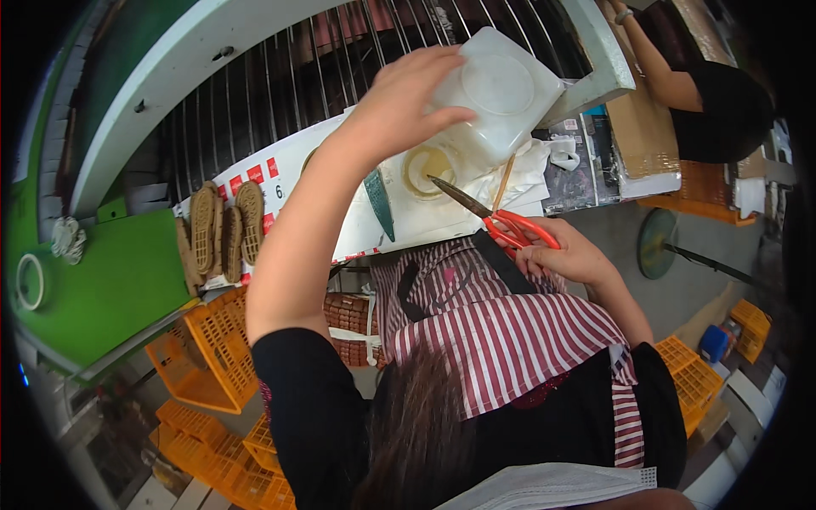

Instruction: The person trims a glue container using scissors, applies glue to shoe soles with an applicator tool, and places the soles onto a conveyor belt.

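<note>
My left hand (410, 104) reaches over the work surface, thumb and fingers around the near left side of a translucent white plastic container (510, 89). The container is tilted, with a round mark on its face toward me. In my right hand (568, 253) are pliers (459, 197) with red handles, their dark pointed jaws aimed up and left. Beside the jaws is a round yellowish dish or ring (427, 170) on the white surface. A green pointed strip (379, 208) lies left of it. A thin wooden stick (504, 180) rests by crumpled white paper or cloth (529, 170).
Tan shoe soles (228, 229) stand at the left end of the white board (293, 166). Metal bars (323, 64) run behind it. A green table (119, 280) is at left, orange crates (208, 353) below. Another person's arm (654, 64) shows at upper right.
</note>
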`<state>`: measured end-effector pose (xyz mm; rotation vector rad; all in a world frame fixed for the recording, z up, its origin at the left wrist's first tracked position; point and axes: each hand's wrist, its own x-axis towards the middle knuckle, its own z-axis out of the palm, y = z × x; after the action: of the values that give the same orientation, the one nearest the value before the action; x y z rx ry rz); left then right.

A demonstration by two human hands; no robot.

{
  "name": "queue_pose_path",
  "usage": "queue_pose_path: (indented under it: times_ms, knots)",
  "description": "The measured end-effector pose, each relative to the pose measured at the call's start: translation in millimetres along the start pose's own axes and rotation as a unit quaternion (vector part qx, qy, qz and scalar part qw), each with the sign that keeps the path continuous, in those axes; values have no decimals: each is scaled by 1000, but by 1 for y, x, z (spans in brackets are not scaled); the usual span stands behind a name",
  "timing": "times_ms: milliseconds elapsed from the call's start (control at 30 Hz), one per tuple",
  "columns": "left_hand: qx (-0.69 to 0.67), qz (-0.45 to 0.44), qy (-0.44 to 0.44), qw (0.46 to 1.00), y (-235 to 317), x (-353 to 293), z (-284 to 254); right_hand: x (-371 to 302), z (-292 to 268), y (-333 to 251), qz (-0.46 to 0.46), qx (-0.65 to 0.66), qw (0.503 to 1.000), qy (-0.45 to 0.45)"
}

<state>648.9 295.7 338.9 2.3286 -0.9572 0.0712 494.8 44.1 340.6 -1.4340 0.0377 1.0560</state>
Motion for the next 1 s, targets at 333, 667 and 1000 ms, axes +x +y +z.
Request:
queue_pose_path:
  times_ms: [333, 667, 1000]
  knots:
    - [35, 1, -159, 987, -6, 56, 43, 22, 32, 6, 24, 254, 963, 88]
    - [70, -3, -216, 974, 8, 53, 37, 41, 11, -13, 106, 254, 959, 64]
    - [47, 2, -180, 983, 6, 50, 38, 52, -4, -24, 124, 212, 968, 48]
